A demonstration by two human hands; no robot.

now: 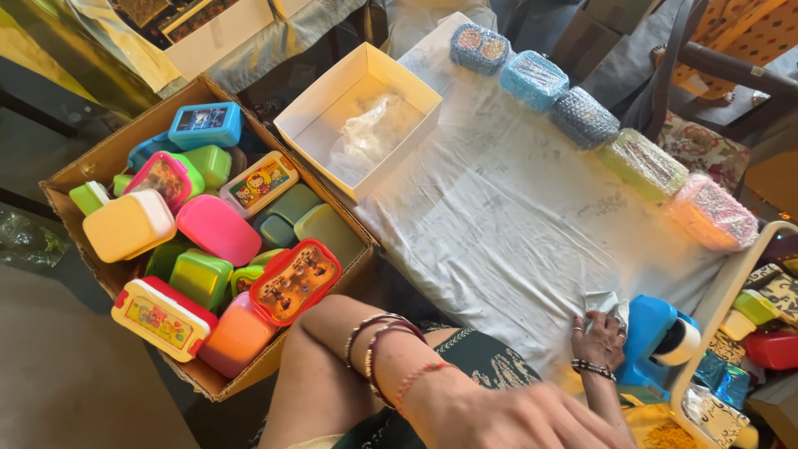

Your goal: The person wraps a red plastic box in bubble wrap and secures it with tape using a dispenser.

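Right hand [600, 339] pinching white cloth [515, 224] at worktop's near edge, beside blue tape dispenser [652, 333]; left hand [507, 416] blurred, fingers loosely spread, holding nothing visible.

The white cloth [515, 208] lay spread flat and creased over the work surface. Its near corner [605, 303] was bunched and lifted beside the blue tape dispenser [652, 333].
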